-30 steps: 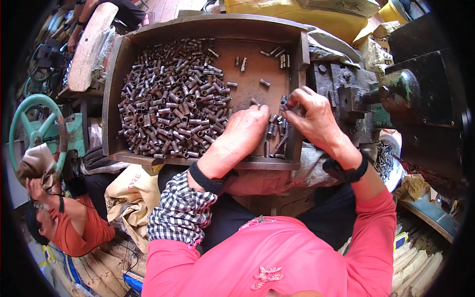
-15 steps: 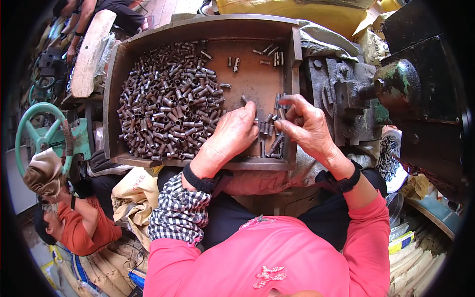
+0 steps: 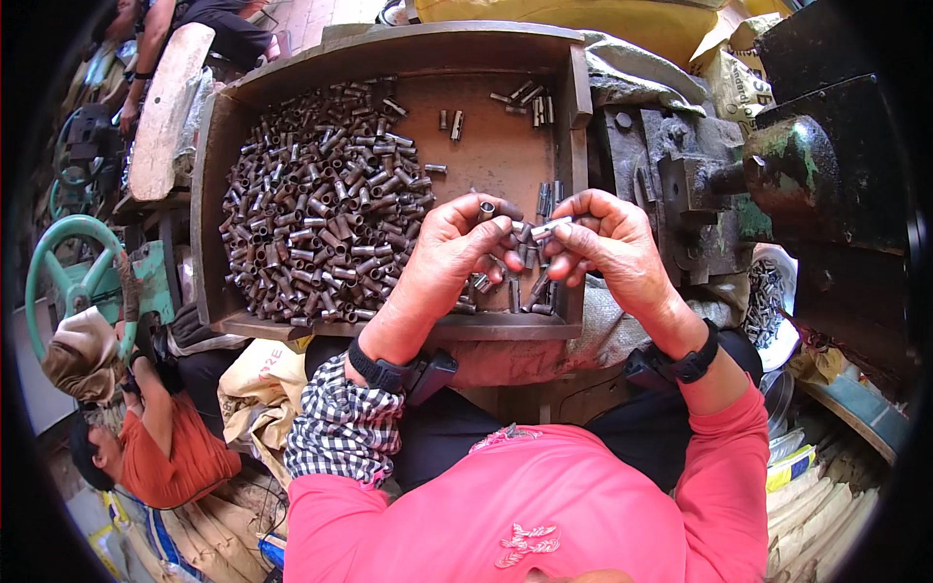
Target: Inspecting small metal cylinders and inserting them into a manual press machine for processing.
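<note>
Over the right half of a shallow brown tray [image 3: 486,327], both my hands are raised close together. Between the thumb and fingers of my right hand [image 3: 622,248] is a short shiny metal tube [image 3: 551,228], its tip pointing toward the other hand. My left hand [image 3: 452,248] is curled, with a darker metal tube [image 3: 487,210] showing its round open end by the index finger. More tubes show just under its fingers; whether they are held I cannot tell. A large heap of similar tubes [image 3: 326,204] fills the tray's left side. Several loose tubes [image 3: 542,290] lie beneath my hands.
A few tubes [image 3: 457,125] lie apart near the tray's far side. To the right stands a dark, greasy machine [image 3: 797,180], with a white container of metal pieces [image 3: 768,301] below it. At left are a green handwheel [image 3: 73,228] and a co-worker in an orange shirt [image 3: 185,452].
My left hand has lifted from the tray floor and turned, showing a tube's open end. The right hand has drawn near it, and a shiny tube now shows in its fingertips.
</note>
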{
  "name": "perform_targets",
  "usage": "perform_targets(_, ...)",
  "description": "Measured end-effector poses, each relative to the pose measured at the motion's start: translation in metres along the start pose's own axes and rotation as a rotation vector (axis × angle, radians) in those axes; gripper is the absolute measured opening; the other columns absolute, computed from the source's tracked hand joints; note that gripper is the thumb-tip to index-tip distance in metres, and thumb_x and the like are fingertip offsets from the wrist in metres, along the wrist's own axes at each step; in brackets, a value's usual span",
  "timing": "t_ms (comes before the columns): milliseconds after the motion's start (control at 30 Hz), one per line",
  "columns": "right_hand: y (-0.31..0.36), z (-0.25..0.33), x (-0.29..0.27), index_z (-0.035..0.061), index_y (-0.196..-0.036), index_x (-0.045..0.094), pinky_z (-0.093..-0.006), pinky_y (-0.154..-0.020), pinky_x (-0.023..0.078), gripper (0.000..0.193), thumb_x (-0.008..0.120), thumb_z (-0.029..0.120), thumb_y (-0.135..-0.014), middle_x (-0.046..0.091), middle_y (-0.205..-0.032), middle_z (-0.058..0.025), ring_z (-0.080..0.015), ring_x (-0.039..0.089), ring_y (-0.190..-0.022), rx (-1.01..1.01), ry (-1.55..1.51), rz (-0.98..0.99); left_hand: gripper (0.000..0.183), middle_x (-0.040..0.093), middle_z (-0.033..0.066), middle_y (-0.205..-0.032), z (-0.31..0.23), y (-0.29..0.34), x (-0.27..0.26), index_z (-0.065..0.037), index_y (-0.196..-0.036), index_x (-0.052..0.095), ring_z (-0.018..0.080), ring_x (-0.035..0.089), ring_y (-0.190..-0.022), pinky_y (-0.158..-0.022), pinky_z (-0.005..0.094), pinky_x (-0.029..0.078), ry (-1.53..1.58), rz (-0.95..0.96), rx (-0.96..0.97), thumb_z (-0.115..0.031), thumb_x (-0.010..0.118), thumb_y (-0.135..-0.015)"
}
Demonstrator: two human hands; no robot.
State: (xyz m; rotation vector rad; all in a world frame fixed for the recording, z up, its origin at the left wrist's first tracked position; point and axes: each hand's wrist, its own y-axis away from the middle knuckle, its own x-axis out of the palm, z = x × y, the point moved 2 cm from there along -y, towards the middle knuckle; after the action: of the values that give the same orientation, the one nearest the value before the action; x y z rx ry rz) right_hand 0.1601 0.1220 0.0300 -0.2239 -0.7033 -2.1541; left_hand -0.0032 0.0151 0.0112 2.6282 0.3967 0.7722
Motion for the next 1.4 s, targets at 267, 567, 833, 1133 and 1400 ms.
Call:
perform_targets(267,-0.003,-0.005,0.0,-0.0016,-0.092,0.057,-0.0168,-0.039,0.041,0.022,0.06,0.02,-0.089,0.064,-0.072,-0.0081,-0.0079,0.059,-0.048,-0.009,0.077,-0.086,0.018,0.061,0.0077,-0.079,0.004,0.001,0.006,0.001,-0.104,0.055,0.0136,0.062,-0.064,-0.048,0.0206,0.049,0.016,-0.016,0.006,-0.01,0.057,-0.09)
perform_targets(567,-0.002,-0.011,0.0,0.0,-0.089,0.057,-0.0158,-0.036,0.039,0.02,0.059,0.02,-0.09,0.063,-0.069,-0.007,-0.0059,0.054,-0.043,-0.024,-0.009,-0.136,0.019,0.061,0.0059,-0.078,0.006,0.003,0.01,0.0,-0.103,0.054,0.0101,0.06,-0.06,-0.048,0.0194,0.048,0.016,-0.01,0.011,-0.015,0.056,-0.091)
perform_targets(833,-0.003,-0.012,0.0,0.0007,-0.088,0.057,-0.0161,-0.036,0.038,0.02,0.059,0.021,-0.09,0.063,-0.068,-0.0068,-0.0057,0.053,-0.042,-0.015,0.035,-0.132,0.018,0.061,0.0058,-0.076,0.008,0.002,0.011,-0.001,-0.101,0.054,0.0093,0.058,-0.054,-0.044,0.0191,0.046,0.05,-0.01,0.012,-0.017,0.055,-0.092)
perform_targets(1133,0.0,-0.016,-0.001,0.0009,-0.084,0.058,-0.0162,-0.035,0.035,0.02,0.06,0.02,-0.089,0.062,-0.066,-0.0068,-0.0052,0.049,-0.039,0.034,-0.054,-0.128,0.017,0.061,0.004,-0.073,0.008,0.006,0.022,-0.001,-0.096,0.054,0.0062,0.055,-0.051,-0.042,0.0181,0.043,-0.169,-0.062,0.068,-0.018,0.055,-0.093)
perform_targets(1400,0.0,-0.005,-0.006,0.0018,-0.083,0.058,-0.0162,-0.035,0.032,0.02,0.062,0.021,-0.088,0.061,-0.064,-0.0053,-0.0032,0.044,-0.038,0.161,-0.055,0.126,0.035,0.061,0.0209,-0.095,0.008,0.016,0.035,0.003,-0.112,0.051,0.0329,0.064,-0.081,-0.066,0.0345,0.054,-1.094,-0.026,0.768,-0.001,0.062,-0.079)
